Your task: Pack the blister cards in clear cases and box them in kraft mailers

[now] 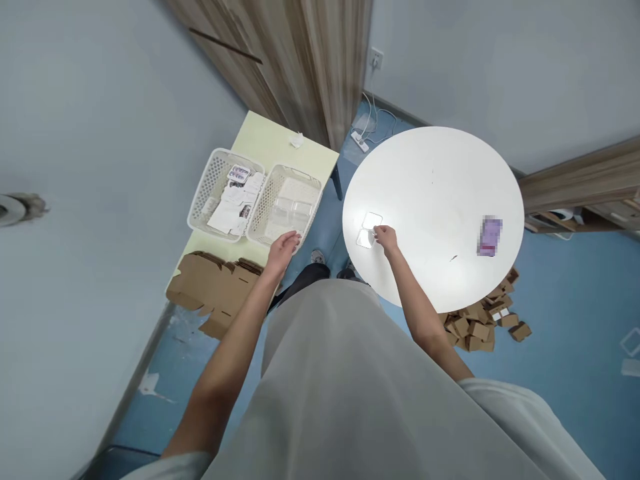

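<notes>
My right hand [387, 239] is at the left side of the round white table [430, 200]. Its fingers pinch the edge of a clear plastic hinged case [371, 221], which lies unfolded with its two halves side by side. My left hand [283, 252] hovers by the near edge of a white plastic basket [259, 217], fingers loosely extended and holding nothing I can see. Inside that basket lie clear plastic cases [295, 208]. Beside it stands a second white basket [200, 193] with white paper pieces [233, 210] and a small purple-printed pack [239, 174].
Both baskets rest on a pale yellow table [270, 143], with flattened cardboard boxes [210, 283] at its near end. A blurred purple item [490, 235] lies on the round table's right side. Small brown boxes [475, 327] are piled on the floor. A power strip [359, 141] lies between the tables.
</notes>
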Tool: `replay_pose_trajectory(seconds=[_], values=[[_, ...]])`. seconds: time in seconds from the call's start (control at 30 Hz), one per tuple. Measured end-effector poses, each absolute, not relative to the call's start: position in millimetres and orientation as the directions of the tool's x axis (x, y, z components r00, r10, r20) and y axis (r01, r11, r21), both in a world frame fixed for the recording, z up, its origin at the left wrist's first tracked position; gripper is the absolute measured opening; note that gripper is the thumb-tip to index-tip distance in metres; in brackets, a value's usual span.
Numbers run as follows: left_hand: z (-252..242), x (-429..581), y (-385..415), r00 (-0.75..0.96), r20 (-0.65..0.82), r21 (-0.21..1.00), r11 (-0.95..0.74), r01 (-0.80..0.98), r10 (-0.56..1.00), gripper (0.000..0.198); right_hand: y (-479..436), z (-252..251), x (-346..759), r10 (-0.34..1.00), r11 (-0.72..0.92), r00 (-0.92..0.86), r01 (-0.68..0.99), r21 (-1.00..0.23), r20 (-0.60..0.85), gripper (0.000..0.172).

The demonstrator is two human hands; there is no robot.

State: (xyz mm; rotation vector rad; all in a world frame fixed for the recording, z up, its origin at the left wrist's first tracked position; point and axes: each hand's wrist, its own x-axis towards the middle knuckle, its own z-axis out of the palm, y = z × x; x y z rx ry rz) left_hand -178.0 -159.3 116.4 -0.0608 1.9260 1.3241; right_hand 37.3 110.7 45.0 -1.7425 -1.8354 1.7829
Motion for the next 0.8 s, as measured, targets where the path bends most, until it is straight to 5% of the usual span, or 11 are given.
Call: replay_pose_trajectory(seconds=[0.13, 0.4, 0.6, 0.8], values=[[110.7, -227.1, -167.3, -0.751, -0.551, 0.815, 0.428, -0.391, 0.364, 0.05, 98.0, 79.8, -10.4, 0.635, -0.304, -0.424, 0.632, -0.713, -0.646, 0.023], [91.8, -332.4, -188.9, -0.858, -0.403, 0.88, 0.391, -0.268, 0.319, 0.05, 41.3, 145.1, -135.0, 0.398, -0.025, -0.737, 0.586, -0.81, -0.545, 0.019], [68.0, -395.1, -206.9, -0.864, -0.408, 0.739, 0.662, -0.124, 0.294, 0.06, -3.4, 161.9, -202.3, 0.278, 0.123, -0.81, 0.562, -0.818, -0.515, 0.018], [53.2, -434.2, -206.6, -0.797, -0.315, 0.636, 0.738, 0.226, 0.516, 0.073, -35.0, 166.0, -234.3, 0.285, 0.116, -0.796, 0.582, -0.805, -0.534, 0.017]])
